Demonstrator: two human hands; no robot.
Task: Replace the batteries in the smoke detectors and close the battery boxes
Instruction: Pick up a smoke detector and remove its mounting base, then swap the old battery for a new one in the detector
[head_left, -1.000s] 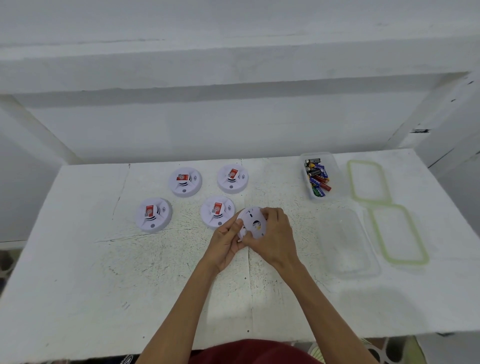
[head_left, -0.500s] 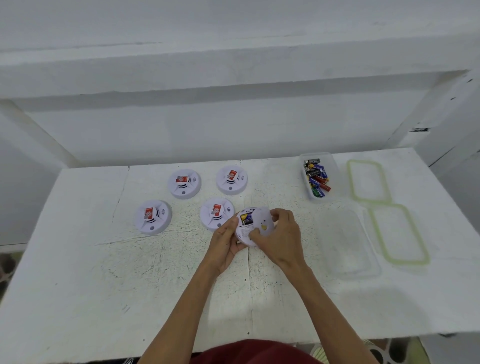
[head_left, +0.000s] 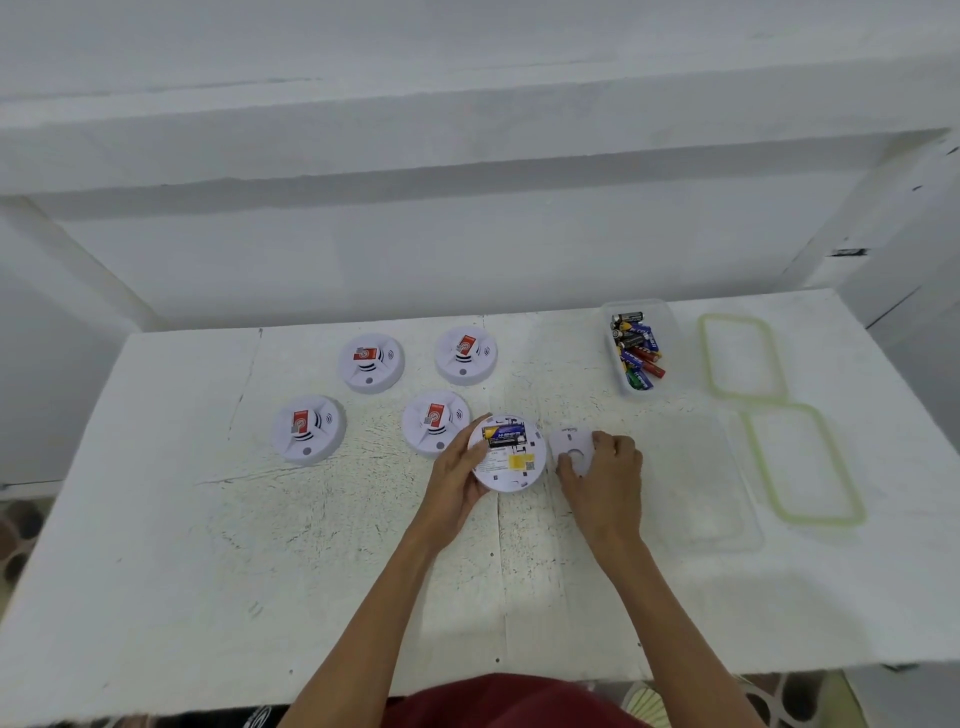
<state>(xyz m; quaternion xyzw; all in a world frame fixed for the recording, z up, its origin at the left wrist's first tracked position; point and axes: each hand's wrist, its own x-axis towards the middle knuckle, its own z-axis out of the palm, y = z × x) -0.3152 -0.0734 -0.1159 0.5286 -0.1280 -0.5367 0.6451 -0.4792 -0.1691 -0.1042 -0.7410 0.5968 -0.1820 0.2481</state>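
The left hand (head_left: 457, 470) grips the round white smoke detector (head_left: 506, 452), its dark battery (head_left: 504, 434) lying crosswise, while just right of it the right hand (head_left: 602, 470) holds the round white cover (head_left: 570, 449).

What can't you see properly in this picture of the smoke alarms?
- Open smoke detector: label print too small to read; left hand hides its left edge.
- Round cover: right hand hides part.
- Batteries in the box: heaped, so uncountable.
- Four other detectors' undersides: face down, hidden.
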